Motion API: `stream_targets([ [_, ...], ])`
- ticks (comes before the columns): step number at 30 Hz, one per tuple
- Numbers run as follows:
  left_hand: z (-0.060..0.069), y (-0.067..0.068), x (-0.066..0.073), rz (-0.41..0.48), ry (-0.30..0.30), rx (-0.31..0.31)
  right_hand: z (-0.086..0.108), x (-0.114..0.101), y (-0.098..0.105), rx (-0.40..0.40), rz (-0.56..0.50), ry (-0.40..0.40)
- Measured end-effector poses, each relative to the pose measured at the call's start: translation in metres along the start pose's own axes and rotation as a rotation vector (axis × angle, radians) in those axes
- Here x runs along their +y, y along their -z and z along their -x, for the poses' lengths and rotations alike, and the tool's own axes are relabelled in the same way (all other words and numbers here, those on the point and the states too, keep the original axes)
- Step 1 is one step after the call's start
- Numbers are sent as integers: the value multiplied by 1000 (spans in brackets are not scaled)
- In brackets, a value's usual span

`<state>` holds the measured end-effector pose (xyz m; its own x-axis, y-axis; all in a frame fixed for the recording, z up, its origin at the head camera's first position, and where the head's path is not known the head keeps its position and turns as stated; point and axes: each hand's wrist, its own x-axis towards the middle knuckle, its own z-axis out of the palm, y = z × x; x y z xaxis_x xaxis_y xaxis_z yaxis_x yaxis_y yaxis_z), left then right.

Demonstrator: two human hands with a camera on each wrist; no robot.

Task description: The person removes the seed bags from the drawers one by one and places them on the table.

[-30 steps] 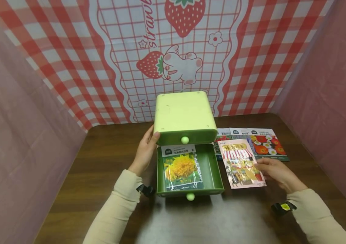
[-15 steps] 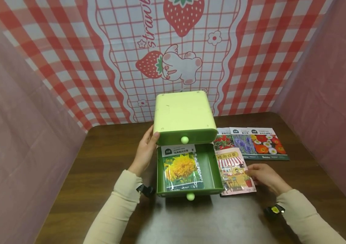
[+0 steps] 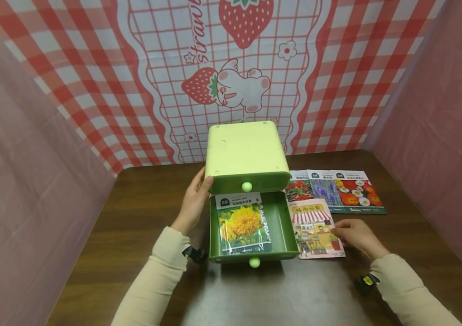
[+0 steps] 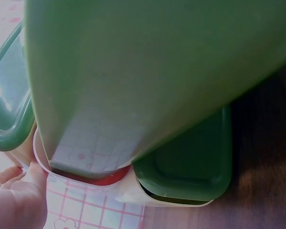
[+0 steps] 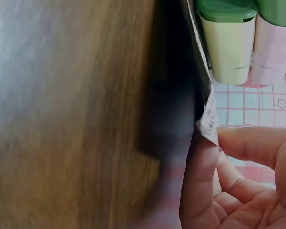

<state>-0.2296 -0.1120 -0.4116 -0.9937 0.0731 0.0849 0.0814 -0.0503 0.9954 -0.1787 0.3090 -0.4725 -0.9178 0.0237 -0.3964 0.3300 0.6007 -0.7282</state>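
Observation:
A small stacked drawer cabinet (image 3: 247,147) with a pale green top stands mid-table. One green drawer (image 3: 288,226) below the top one is pulled out, and a yellow-flower seed packet (image 3: 242,224) lies inside it. My left hand (image 3: 192,201) rests against the cabinet's left side, thumb near the front corner; in the left wrist view its fingers (image 4: 19,186) touch the casing. Just right of the open drawer, my right hand (image 3: 357,235) pinches the right edge of a pink seed packet (image 3: 316,231) with a striped awning picture. The right wrist view shows this packet edge-on (image 5: 207,105) between thumb and fingers.
Behind the pink packet, several flower seed packets (image 3: 359,192) lie overlapping on the brown wooden table (image 3: 133,217). A red checked strawberry cloth (image 3: 153,90) hangs at the back, and pink curtains (image 3: 439,149) close both sides.
My right hand has brought the pink packet left and nearer, off the other packets to beside the open drawer; in the last half second it moved slightly right. The left hand stayed still.

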Motion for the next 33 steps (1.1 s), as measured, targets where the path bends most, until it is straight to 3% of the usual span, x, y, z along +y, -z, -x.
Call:
stream_targets([
  [22, 0, 1, -3, 8, -5, -11, -2, 5, 2, 55, 150, 8],
  [33, 0, 1, -3, 16, -6, -20, 0, 3, 8, 83, 200, 52],
])
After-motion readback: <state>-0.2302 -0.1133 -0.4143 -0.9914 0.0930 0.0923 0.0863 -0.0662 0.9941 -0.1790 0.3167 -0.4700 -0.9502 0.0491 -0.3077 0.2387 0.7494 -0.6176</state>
